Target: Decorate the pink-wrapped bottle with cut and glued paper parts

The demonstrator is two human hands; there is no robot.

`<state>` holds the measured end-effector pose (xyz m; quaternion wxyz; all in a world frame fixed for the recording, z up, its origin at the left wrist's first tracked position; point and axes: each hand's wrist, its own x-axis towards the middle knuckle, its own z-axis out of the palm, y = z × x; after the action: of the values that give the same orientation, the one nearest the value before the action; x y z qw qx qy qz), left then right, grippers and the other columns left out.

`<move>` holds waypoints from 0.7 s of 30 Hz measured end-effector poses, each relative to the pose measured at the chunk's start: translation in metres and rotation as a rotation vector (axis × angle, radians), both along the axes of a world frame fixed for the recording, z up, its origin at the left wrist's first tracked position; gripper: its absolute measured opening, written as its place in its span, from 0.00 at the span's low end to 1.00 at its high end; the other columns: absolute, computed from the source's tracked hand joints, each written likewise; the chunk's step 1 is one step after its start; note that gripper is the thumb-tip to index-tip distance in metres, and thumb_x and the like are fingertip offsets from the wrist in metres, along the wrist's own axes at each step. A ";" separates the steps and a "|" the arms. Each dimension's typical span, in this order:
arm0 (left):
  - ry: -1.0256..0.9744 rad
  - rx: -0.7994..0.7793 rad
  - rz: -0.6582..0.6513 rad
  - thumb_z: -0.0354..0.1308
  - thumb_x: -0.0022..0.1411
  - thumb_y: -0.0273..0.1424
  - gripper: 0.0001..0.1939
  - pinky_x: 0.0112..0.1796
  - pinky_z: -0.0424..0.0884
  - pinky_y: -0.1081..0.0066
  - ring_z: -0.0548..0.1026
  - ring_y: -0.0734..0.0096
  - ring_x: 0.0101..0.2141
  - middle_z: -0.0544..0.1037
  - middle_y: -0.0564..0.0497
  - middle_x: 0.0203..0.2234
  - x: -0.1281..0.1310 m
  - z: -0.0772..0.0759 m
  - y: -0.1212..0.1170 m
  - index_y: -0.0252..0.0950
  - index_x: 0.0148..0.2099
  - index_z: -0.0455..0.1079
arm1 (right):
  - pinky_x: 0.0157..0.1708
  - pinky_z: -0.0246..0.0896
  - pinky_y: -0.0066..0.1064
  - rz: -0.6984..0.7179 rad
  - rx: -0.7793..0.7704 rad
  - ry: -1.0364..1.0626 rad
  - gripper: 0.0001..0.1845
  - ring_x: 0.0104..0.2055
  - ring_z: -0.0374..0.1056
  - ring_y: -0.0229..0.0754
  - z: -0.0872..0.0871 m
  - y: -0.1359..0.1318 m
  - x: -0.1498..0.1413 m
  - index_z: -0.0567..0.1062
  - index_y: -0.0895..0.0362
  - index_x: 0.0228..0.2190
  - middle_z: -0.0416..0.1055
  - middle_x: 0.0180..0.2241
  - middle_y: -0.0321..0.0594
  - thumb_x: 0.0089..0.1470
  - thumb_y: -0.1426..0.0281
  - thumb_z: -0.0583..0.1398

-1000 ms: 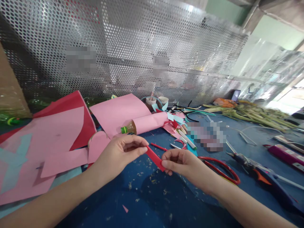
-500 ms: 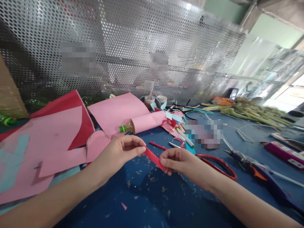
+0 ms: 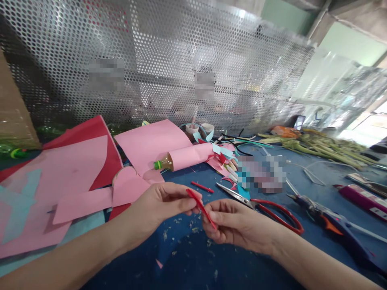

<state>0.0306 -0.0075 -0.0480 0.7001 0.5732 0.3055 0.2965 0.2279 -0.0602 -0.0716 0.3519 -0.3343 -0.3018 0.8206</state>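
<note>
Both hands have turned the narrow strip of red paper (image 3: 202, 208) from nearly flat to nearly edge-on since the earlier frame, and the right hand has dropped slightly nearer, uncovering more of the red-handled metal scissors (image 3: 237, 195). Left hand (image 3: 169, 203) pinches the strip's far-left end between thumb and fingers; right hand (image 3: 232, 221) grips its near-right end likewise. Held between them, the strip is above the dark blue tabletop (image 3: 181, 257). Beyond lies a thin red stick (image 3: 202, 187), left of the scissors' tips. Farther left, a pink paper roll (image 3: 192, 156) adjoins a brown bottle neck with a green cap (image 3: 165, 162). Right of the scissors lies a dark blue glue gun with an orange trigger (image 3: 350, 233).
</note>
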 end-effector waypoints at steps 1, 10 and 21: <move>0.007 0.016 0.012 0.65 0.52 0.31 0.03 0.33 0.69 0.79 0.72 0.78 0.27 0.79 0.56 0.24 0.000 -0.001 0.000 0.41 0.32 0.79 | 0.28 0.61 0.17 0.014 -0.008 0.007 0.12 0.25 0.67 0.27 0.000 -0.001 -0.001 0.74 0.63 0.27 0.71 0.24 0.35 0.47 0.67 0.68; 0.097 0.114 0.067 0.65 0.49 0.29 0.01 0.29 0.67 0.80 0.70 0.78 0.23 0.76 0.57 0.19 0.002 0.006 -0.006 0.38 0.26 0.77 | 0.26 0.60 0.17 0.052 0.030 0.044 0.14 0.24 0.67 0.27 -0.001 -0.004 -0.007 0.74 0.64 0.27 0.71 0.23 0.35 0.47 0.66 0.68; 0.105 0.129 0.141 0.65 0.48 0.31 0.02 0.30 0.68 0.79 0.72 0.77 0.25 0.77 0.57 0.22 0.003 0.002 -0.005 0.39 0.27 0.75 | 0.27 0.61 0.18 -0.002 0.005 0.016 0.15 0.24 0.68 0.28 -0.006 -0.004 -0.008 0.75 0.64 0.28 0.72 0.23 0.37 0.46 0.64 0.68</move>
<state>0.0332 -0.0126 -0.0457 0.6224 0.6088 0.3616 0.3336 0.2197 -0.0646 -0.0771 0.3559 -0.3270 -0.3007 0.8222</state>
